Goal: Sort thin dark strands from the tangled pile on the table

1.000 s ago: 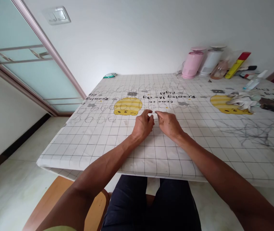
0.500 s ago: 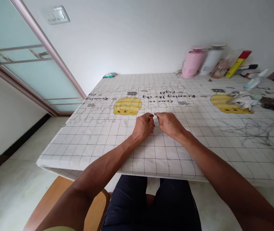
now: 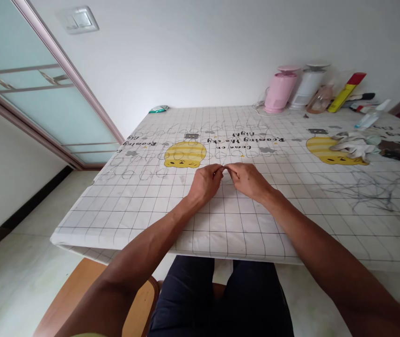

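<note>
My left hand (image 3: pixel 205 183) and my right hand (image 3: pixel 250 180) meet over the middle of the table, fingertips touching or nearly so. Both are closed in a pinch. Between them is a thin wire, barely visible and mostly hidden by the fingers. Beyond and to the left, several thin wire loops (image 3: pixel 128 173) lie in rows on the checked tablecloth (image 3: pixel 157 217). To the right, a loose pile of thin, dark, straight wires (image 3: pixel 375 192) is spread across the cloth.
Crumpled whitish gloves (image 3: pixel 356 146) lie at the right, by a clear bottle (image 3: pixel 371 117). Along the wall stand a pink cylinder (image 3: pixel 280 91), a white cylinder (image 3: pixel 307 86) and a yellow-red box (image 3: pixel 347 92). A green packet (image 3: pixel 158 109) lies at the far left corner. A wooden chair (image 3: pixel 76 299) is below left.
The fingertips have come together from a small gap, the right hand's fingers now bent over toward the left thumb. The view has shifted slightly.
</note>
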`<act>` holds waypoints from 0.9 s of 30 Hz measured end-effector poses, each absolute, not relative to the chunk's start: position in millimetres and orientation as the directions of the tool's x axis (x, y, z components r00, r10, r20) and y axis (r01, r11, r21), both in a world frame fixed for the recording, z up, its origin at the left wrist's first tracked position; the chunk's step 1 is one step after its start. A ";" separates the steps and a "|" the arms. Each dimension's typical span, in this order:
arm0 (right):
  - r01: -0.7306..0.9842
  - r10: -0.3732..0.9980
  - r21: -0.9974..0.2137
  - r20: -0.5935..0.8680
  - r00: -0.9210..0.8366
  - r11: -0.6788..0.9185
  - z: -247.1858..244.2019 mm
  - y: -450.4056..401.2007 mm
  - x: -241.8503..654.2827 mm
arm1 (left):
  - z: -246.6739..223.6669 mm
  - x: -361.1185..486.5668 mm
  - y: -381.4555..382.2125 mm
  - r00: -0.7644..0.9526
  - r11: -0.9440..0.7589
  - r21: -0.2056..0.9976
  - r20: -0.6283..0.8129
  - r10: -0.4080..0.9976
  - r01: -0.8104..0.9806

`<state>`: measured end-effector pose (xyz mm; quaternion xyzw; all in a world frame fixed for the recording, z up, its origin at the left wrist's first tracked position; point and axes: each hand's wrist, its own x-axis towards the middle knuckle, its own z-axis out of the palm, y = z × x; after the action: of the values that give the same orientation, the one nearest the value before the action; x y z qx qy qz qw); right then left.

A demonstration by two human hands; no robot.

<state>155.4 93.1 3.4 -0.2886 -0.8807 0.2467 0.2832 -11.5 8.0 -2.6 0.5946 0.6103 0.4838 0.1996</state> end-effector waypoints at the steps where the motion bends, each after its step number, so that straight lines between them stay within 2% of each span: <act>1: 0.369 0.681 -0.640 0.343 -0.647 0.674 3.8 94.5 156.2 | -0.5 -11.5 8.2 -0.241 -0.154 0.881 0.284 0.928 0.447; 4: 0.317 0.786 -0.815 0.247 -0.567 0.485 7.1 98.3 159.3 | 6.2 -11.2 9.1 -0.337 -0.139 0.963 0.214 0.917 0.231; 6: 0.202 0.797 -0.916 0.175 -0.578 0.348 9.6 99.2 160.4 | 9.3 -11.4 10.0 -0.384 -0.175 0.974 0.219 0.897 0.147; 8: 0.090 0.777 -0.965 0.139 -0.614 0.245 10.8 97.9 159.4 | 10.2 -12.1 11.2 -0.408 -0.212 0.974 0.228 0.884 0.084; 11: 0.008 0.773 -0.987 0.122 -0.623 0.163 9.4 92.7 153.9 | 8.5 -12.8 12.9 -0.419 -0.252 0.966 0.251 0.873 0.054; 15: -0.012 0.811 -0.994 0.098 -0.577 0.111 5.4 86.6 146.2 | 5.5 -11.5 13.8 -0.403 -0.271 0.957 0.288 0.869 0.100; 19: -0.002 0.840 -0.999 0.044 -0.541 0.051 3.1 84.0 141.9 | 4.4 -8.9 13.8 -0.399 -0.249 0.960 0.281 0.873 0.131; 23: -0.068 0.872 -0.997 -0.001 -0.489 -0.040 4.8 79.8 137.7 | 6.0 -6.4 11.9 -0.415 -0.224 0.960 0.275 0.867 0.167; 27: -0.099 0.890 -0.991 -0.039 -0.454 -0.094 8.2 75.2 135.7 | 7.7 -6.5 9.8 -0.415 -0.198 0.970 0.239 0.878 0.138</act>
<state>135.7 75.2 8.2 -0.3567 -0.5545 0.6479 0.3816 -6.5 9.8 7.7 0.4536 0.5602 0.6273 0.2949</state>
